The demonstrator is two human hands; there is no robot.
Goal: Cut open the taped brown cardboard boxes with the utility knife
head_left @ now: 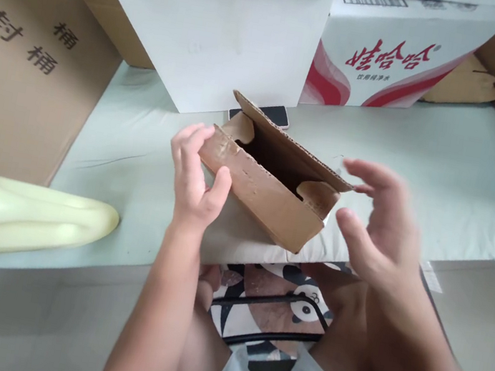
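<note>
One small cardboard box [269, 198], already squared but its top flap [285, 145] left unclosed, is set in front of the white carton [245, 52], touched by the loosely spread left hand [197, 180], the open right hand [381, 224] held just beside.

It seems a room in a home, because I see a cloth-covered surface [138, 158] and panda-printed fabric [302, 312]. Big cartons [20, 97] make me think also of storage.
</note>
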